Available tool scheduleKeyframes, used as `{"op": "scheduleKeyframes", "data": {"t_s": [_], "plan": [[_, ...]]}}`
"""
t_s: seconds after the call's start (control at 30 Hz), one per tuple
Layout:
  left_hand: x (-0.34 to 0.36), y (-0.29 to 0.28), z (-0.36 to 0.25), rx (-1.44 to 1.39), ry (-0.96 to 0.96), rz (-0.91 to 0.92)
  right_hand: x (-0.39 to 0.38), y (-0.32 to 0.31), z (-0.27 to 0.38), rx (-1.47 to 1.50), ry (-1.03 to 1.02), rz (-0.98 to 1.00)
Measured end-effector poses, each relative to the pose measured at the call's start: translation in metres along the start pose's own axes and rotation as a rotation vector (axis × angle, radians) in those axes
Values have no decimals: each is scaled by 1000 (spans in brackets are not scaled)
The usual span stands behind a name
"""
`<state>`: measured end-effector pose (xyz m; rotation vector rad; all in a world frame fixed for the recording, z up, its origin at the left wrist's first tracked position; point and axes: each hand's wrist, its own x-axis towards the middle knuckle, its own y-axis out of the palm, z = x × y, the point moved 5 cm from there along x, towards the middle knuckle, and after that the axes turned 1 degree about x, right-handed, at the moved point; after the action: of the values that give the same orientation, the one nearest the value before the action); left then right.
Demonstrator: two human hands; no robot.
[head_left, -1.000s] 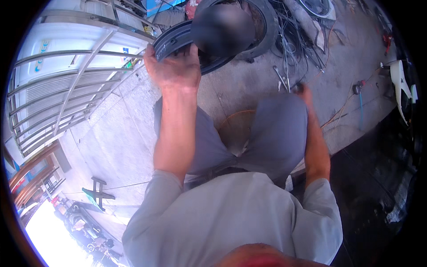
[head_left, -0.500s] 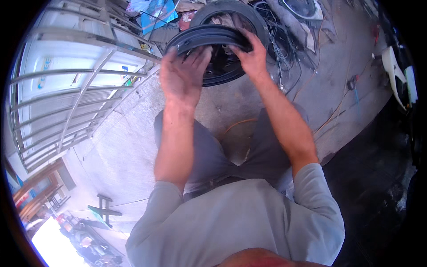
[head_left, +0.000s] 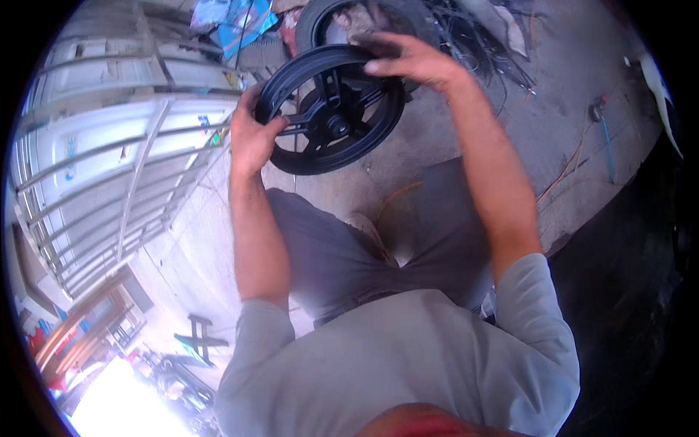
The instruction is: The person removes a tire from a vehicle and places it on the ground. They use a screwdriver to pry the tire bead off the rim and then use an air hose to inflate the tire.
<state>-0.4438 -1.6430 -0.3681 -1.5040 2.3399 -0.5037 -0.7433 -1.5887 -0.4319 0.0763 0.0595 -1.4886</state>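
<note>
A black spoked motorcycle wheel (head_left: 336, 125), bare of any tyre, is tilted in front of me above the floor. Its hub and several broad spokes face me. My left hand (head_left: 253, 138) is closed round the left side of the rim, thumb on the inner side by a spoke. At the upper right of the rim, my right hand (head_left: 411, 62) has its thumb and fingers on either side of the edge; its fingers are slightly blurred and partly in shadow. Just behind the wheel lies a dark tyre (head_left: 429, 33).
Tangled wires (head_left: 489, 62) lie right of the tyre. Blue plastic bags (head_left: 246, 25) are at the far left. A metal-barred rack (head_left: 109, 171) stands along my left, with a small dark stand (head_left: 200, 340) lower down. Thin cables (head_left: 575, 160) run over the floor at right.
The wheel has turned to show its spoked face and come lower and left. My left hand, blurred and spread before, now grips the rim. The right hand has shifted along the rim.
</note>
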Motion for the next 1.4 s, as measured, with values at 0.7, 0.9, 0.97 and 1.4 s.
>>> {"op": "scheduleKeyframes", "data": {"t_s": [0.7,0.9,0.97,1.4], "plan": [[-130,-61,-29,579,-162,-335,176,-143,-45,-794,191,-241],[-193,-103,-22,620,-270,-510,173,-135,-41,-701,206,-159],[-207,-114,-15,542,-334,-547,151,-103,-22,-697,335,-212],[-158,-161,-19,743,-212,-722,-36,45,49,-987,-492,-77]]}}
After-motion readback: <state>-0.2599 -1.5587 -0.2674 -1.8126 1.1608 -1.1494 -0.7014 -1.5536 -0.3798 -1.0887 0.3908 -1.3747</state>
